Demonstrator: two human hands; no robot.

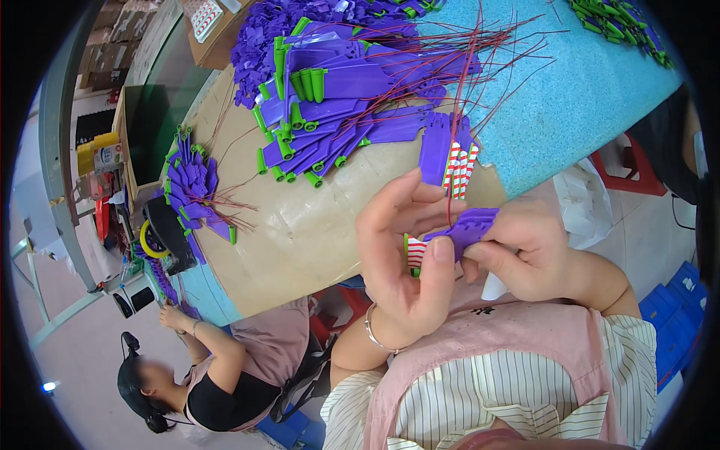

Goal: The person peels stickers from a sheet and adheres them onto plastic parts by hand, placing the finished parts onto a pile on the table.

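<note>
Between my hands, in front of my chest, is a purple plastic piece (pixel 469 229) with a green edge and a red-and-white striped sticker (pixel 415 253) at its left end. My left hand (pixel 409 262) is closed around its left part, thumb in front. My right hand (pixel 525 247) pinches its right end between thumb and fingers. A thin red wire (pixel 452 165) runs up from the piece. Below the right fingers shows a white strip (pixel 493 288), partly hidden. Just beyond, several striped-stickered purple pieces (pixel 435 154) lie at the table edge.
A big pile of purple and green pieces (pixel 337 82) with red wires covers the far table (pixel 300 232). A smaller bunch (pixel 193 180) lies left. Green parts (pixel 622 26) sit far right on the blue mat (pixel 585 97). A co-worker (pixel 225 367) works at left. A white bag (pixel 585 202) hangs at right.
</note>
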